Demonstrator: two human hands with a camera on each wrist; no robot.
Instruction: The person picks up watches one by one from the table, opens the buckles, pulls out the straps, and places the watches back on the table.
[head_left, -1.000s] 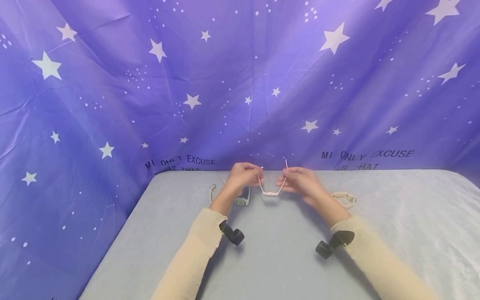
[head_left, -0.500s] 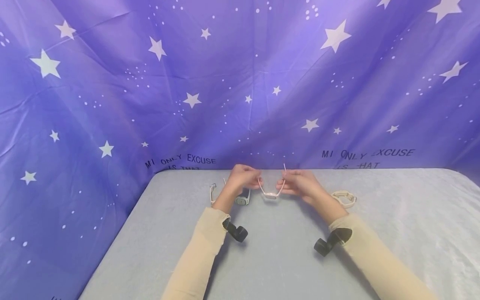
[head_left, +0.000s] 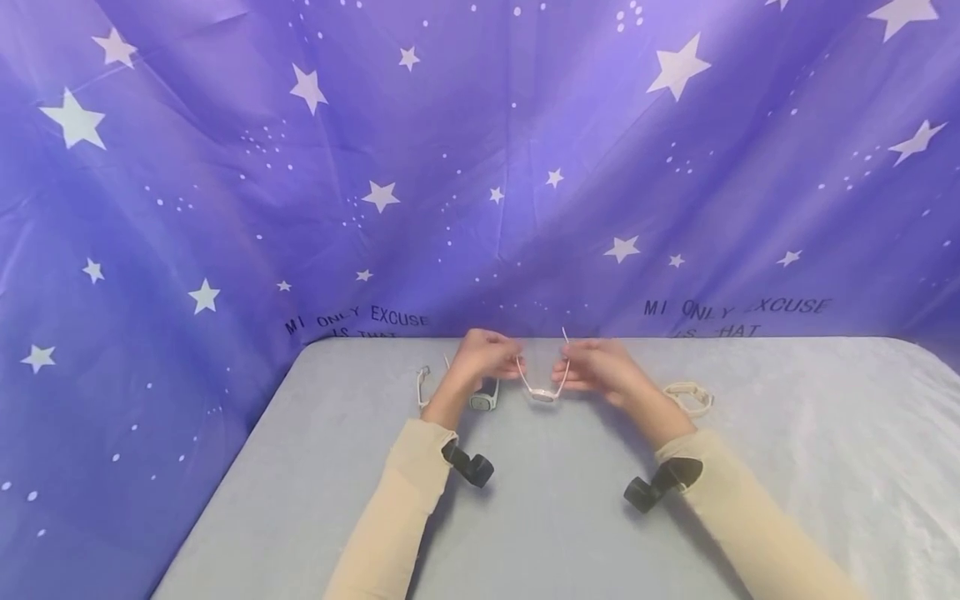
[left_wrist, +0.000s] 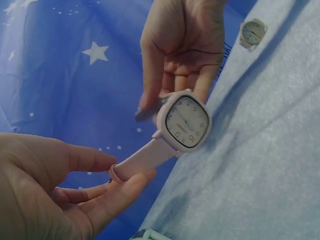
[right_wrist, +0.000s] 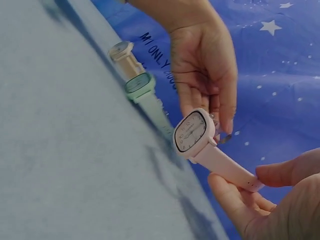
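Observation:
A pale pink wristwatch (head_left: pixel 543 395) hangs between my two hands near the table's far edge, its strap unfastened and spread in a U with the rounded-square dial lowest. My left hand (head_left: pixel 487 354) pinches one strap end; in the left wrist view a keeper loop (left_wrist: pixel 115 172) shows at those fingertips. At the other side my right hand (head_left: pixel 603 367) pinches the opposite strap end between thumb and fingers, where small holes show in the right wrist view. The white dial (right_wrist: pixel 191 132) with dark numerals faces the wrist cameras.
A mint green watch (head_left: pixel 483 402) and a beige-strapped watch (head_left: pixel 423 387) sit beside my left wrist. Another cream watch (head_left: pixel 690 398) lies right of my right wrist. Behind the grey cloth-covered table (head_left: pixel 555 517) hangs a purple star-print curtain (head_left: pixel 480 150).
The pink watch has dropped slightly and its dial has tilted more into view. Both hands keep their hold on the strap ends, nearly still. The head view has shifted a little.

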